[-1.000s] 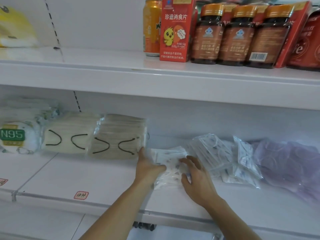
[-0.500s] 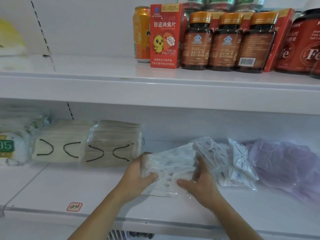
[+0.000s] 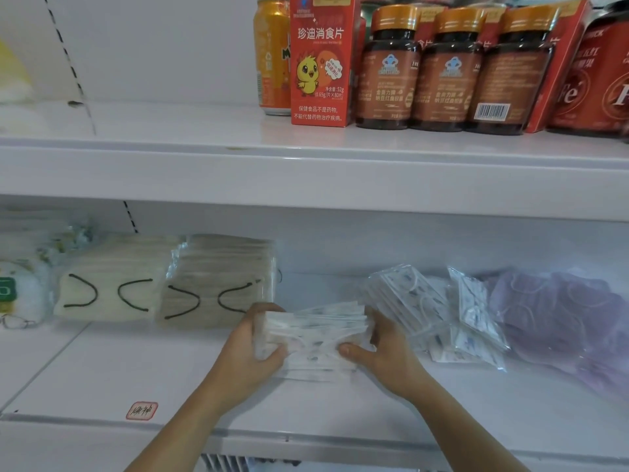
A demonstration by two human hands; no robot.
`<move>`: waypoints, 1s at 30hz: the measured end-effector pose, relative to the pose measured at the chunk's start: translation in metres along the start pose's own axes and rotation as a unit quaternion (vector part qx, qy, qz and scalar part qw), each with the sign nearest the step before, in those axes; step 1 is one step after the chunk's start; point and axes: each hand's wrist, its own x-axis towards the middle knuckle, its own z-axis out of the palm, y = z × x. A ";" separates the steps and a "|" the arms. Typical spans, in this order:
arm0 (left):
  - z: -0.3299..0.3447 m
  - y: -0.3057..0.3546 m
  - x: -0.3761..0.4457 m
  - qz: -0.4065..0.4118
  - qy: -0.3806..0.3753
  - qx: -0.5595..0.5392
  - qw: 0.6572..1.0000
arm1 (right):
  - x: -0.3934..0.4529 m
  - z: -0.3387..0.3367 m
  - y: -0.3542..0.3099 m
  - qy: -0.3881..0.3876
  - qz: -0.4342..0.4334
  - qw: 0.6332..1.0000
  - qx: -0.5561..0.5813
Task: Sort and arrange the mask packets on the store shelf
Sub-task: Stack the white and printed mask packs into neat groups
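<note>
A stack of white mask packets [image 3: 311, 338] sat low over the middle of the lower shelf [image 3: 102, 376], squeezed between both hands. The left hand [image 3: 250, 356] gripped its left end, thumb across the front and fingers curled behind; the right hand [image 3: 381, 352] gripped the right end the same way, thumb pressed on the front face. Whether the bottom of the stack touched the shelf or hung just above it could not be told from this angle.

Just beside the stack on the right, more loose white packets [image 3: 439, 311] leaned and slumped against one another in disorder, and past them lay a heap of purple mask packets [image 3: 565, 315]. To the left, two bundles of beige masks [image 3: 163, 284] with black ear loops stood neatly side by side, with a packet marked by a green label [image 3: 8, 291] at the frame's edge. The upper shelf [image 3: 306, 161] carried an orange can [image 3: 272, 56], a red box [image 3: 323, 59] and brown bottles [image 3: 446, 69].

The step in hand looked like squaring the gathered white packets into an even block. The next move would likely call for setting that block down upright just beside the beige bundles, keeping both ends pinched so the slippery wrappers did not fan out, then collecting the slumped packets on the right.
</note>
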 end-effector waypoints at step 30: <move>0.021 -0.013 0.002 -0.078 0.138 -0.054 0.986 | 0.011 0.020 0.004 -0.021 0.024 0.997 -0.070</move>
